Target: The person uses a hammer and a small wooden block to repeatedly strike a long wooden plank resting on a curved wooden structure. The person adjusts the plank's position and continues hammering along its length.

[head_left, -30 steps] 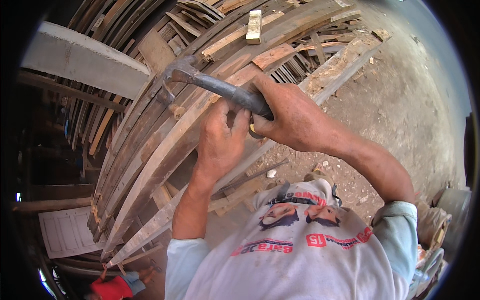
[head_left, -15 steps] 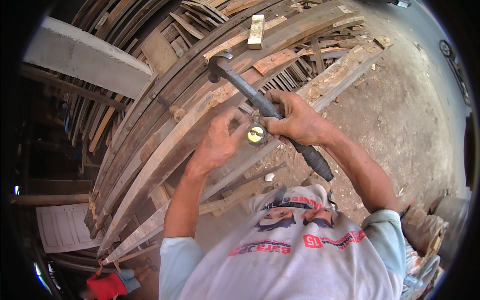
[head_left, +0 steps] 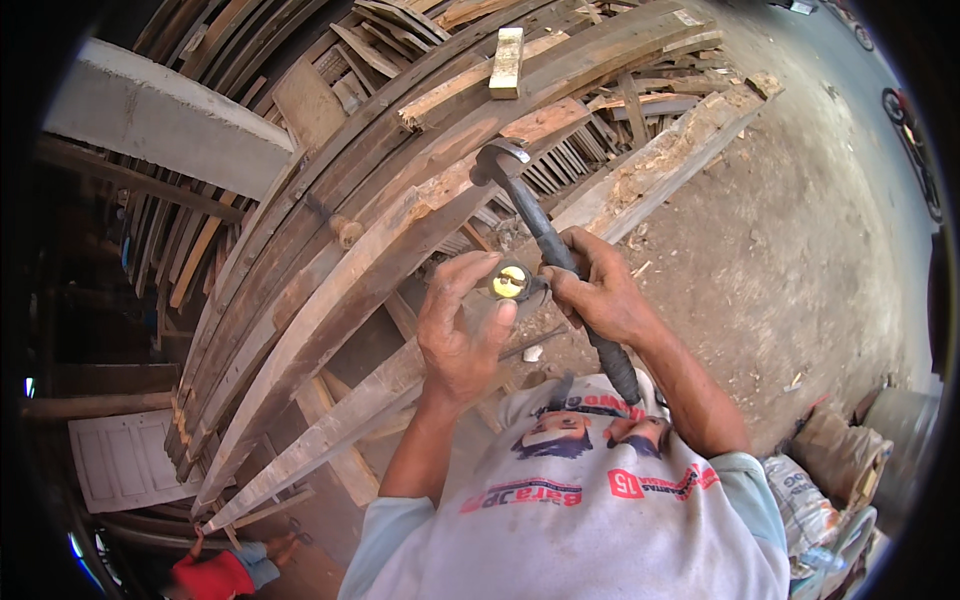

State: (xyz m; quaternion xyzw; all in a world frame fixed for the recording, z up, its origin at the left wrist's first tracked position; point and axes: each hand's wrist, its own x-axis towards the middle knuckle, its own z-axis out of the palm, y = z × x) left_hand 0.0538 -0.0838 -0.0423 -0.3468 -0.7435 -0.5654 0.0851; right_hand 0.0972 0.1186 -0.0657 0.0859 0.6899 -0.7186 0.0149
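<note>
A dark metal claw hammer (head_left: 533,210) is clamped in the fingers of the right hand (head_left: 608,297).
The left hand (head_left: 458,335) holds its fingers apart beside a small round black-and-yellow object (head_left: 510,283) between both hands; I cannot tell if they touch it.

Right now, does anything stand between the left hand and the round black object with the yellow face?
Nothing visible does: the left hand is open beside the round black object; the dark metal claw hammer in the right hand lies on the object's other side.
</note>
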